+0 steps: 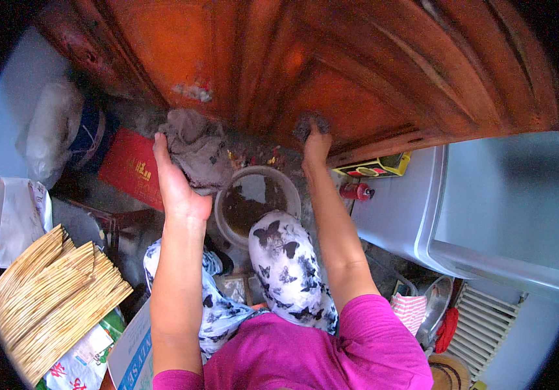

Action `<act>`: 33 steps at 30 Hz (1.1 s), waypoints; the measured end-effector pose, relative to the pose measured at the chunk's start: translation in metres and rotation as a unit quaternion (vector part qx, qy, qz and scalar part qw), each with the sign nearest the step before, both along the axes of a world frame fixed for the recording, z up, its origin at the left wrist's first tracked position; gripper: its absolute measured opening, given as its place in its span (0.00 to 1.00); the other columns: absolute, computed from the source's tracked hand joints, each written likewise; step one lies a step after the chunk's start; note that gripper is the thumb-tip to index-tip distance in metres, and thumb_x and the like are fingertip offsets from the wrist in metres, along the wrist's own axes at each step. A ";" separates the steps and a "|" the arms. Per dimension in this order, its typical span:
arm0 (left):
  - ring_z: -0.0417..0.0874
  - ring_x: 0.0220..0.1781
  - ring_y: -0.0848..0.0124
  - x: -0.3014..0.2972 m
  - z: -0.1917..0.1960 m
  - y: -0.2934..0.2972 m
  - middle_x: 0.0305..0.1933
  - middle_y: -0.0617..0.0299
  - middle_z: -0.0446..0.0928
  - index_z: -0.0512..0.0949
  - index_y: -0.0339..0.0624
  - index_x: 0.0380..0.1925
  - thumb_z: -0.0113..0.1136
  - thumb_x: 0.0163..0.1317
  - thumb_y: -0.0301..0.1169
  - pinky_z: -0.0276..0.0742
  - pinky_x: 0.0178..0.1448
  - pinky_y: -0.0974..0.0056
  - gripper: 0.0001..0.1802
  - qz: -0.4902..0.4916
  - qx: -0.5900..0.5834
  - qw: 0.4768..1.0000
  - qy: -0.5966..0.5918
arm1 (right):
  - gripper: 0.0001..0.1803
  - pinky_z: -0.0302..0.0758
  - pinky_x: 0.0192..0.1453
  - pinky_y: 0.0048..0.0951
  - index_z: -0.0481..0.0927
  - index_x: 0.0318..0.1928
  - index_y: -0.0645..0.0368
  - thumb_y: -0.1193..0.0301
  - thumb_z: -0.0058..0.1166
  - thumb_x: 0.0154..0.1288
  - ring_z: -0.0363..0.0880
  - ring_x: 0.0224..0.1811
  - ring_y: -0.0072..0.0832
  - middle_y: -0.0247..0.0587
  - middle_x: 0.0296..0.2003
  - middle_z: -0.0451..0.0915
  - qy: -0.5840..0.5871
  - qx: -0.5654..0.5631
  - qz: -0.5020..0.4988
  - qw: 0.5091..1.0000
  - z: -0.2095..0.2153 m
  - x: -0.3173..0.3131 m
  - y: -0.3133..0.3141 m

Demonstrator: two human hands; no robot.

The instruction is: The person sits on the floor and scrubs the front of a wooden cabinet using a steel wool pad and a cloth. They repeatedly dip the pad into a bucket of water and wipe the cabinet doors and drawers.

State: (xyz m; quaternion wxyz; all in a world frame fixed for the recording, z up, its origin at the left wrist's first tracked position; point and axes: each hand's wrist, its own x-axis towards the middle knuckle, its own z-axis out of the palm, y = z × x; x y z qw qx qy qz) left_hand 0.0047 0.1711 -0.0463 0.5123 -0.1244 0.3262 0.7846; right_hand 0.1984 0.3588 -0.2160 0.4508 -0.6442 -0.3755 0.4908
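Observation:
A crumpled grey rag (198, 153) is in my left hand (182, 185), its thumb along the near side and its fingers hidden behind the cloth. With my right hand (317, 146) I press a small dark grey scouring pad (310, 123) against the lower panel of a reddish-brown wooden door (351, 97). A pale worn patch (193, 91) marks another panel, above the rag. Between my forearms stands a round bucket (295, 195) of dark, murky water, just beyond my knee.
To the right are a pale refrigerator-like cabinet (396, 201), a yellow-and-black box (383, 166) and a red can-like object (356, 191). At left lie a red box (130, 166), a white plastic bag (52, 130) and a bundled straw-coloured stick mat (65, 286). A white slatted rack (484, 318) stands lower right.

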 end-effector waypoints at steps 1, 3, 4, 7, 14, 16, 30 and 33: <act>0.79 0.64 0.57 0.000 -0.002 -0.001 0.65 0.59 0.79 0.76 0.50 0.63 0.43 0.77 0.55 0.72 0.70 0.51 0.28 0.010 0.001 1.000 0.004 | 0.18 0.79 0.41 0.39 0.81 0.51 0.64 0.62 0.61 0.71 0.82 0.40 0.33 0.41 0.44 0.84 -0.005 -0.010 0.006 1.000 0.002 -0.001 -0.010; 0.79 0.64 0.57 0.005 -0.005 0.002 0.65 0.59 0.79 0.76 0.50 0.63 0.43 0.77 0.55 0.72 0.70 0.51 0.28 0.022 0.016 1.000 0.007 | 0.17 0.78 0.39 0.38 0.81 0.50 0.63 0.62 0.60 0.71 0.81 0.42 0.31 0.42 0.46 0.83 0.036 -0.044 -0.015 0.998 -0.009 0.005 -0.004; 0.79 0.63 0.58 0.006 -0.002 0.003 0.64 0.60 0.79 0.76 0.50 0.63 0.42 0.77 0.55 0.73 0.69 0.52 0.28 0.024 0.010 1.000 0.001 | 0.17 0.78 0.39 0.37 0.80 0.50 0.62 0.62 0.59 0.71 0.81 0.43 0.31 0.42 0.47 0.83 0.058 -0.063 -0.023 0.996 -0.016 0.006 0.000; 0.79 0.63 0.58 0.009 0.009 0.002 0.64 0.60 0.79 0.76 0.50 0.63 0.42 0.77 0.55 0.74 0.68 0.52 0.28 0.017 -0.030 0.999 0.009 | 0.18 0.78 0.39 0.37 0.79 0.53 0.61 0.62 0.60 0.71 0.81 0.45 0.31 0.41 0.50 0.82 0.076 -0.043 0.052 0.995 -0.018 0.017 0.007; 0.79 0.63 0.58 0.005 -0.003 -0.002 0.64 0.60 0.79 0.76 0.51 0.62 0.42 0.77 0.56 0.74 0.68 0.51 0.28 0.016 -0.013 1.000 0.014 | 0.28 0.73 0.53 0.45 0.79 0.36 0.72 0.52 0.65 0.66 0.78 0.42 0.45 0.57 0.42 0.83 -0.038 -0.046 0.034 0.998 -0.004 0.008 0.008; 0.79 0.63 0.57 0.008 0.003 0.002 0.64 0.60 0.79 0.76 0.51 0.63 0.42 0.77 0.57 0.74 0.68 0.50 0.29 0.015 -0.044 0.999 0.013 | 0.27 0.73 0.54 0.44 0.80 0.39 0.73 0.54 0.64 0.67 0.79 0.44 0.46 0.57 0.43 0.84 -0.051 0.074 0.079 0.993 0.014 0.007 -0.007; 0.80 0.62 0.56 0.007 -0.009 0.005 0.63 0.60 0.80 0.77 0.51 0.62 0.42 0.76 0.56 0.74 0.68 0.50 0.29 0.000 0.003 1.000 0.006 | 0.17 0.76 0.34 0.38 0.79 0.48 0.62 0.60 0.59 0.71 0.79 0.40 0.30 0.42 0.44 0.82 0.025 -0.152 0.024 0.988 -0.009 0.006 -0.001; 0.80 0.62 0.57 0.005 -0.008 0.003 0.63 0.59 0.80 0.77 0.51 0.62 0.43 0.76 0.56 0.74 0.68 0.50 0.29 0.005 -0.005 1.000 0.006 | 0.19 0.78 0.34 0.37 0.79 0.55 0.61 0.62 0.57 0.72 0.81 0.47 0.29 0.40 0.50 0.82 0.066 -0.112 0.063 0.989 -0.004 0.013 0.005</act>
